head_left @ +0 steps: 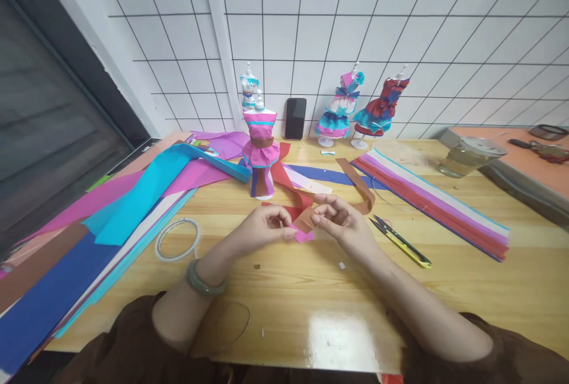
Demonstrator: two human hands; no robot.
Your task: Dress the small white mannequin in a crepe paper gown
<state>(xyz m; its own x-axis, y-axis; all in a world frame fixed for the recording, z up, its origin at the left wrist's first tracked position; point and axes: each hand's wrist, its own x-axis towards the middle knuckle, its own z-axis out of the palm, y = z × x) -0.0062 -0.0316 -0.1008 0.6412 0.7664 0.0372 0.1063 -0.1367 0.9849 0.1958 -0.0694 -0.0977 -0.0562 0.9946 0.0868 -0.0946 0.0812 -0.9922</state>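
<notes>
A small piece of brown crepe paper is pinched at its right edge between the thumb and fingers of my right hand. My left hand is closed in a pinch by the paper's left corner; whatever lies between its fingertips is too small to make out. Under the brown piece a pink paper scrap lies on the table, beside a red strip. Just beyond my hands stands a small dress form in a pink paper dress with a brown waist and blue trim.
Yellow-handled thread snips lie right of my right hand, a tape roll left of my left wrist. Crepe strips cover the left side; a striped stack lies right. A phone, dressed forms and a cup stand behind.
</notes>
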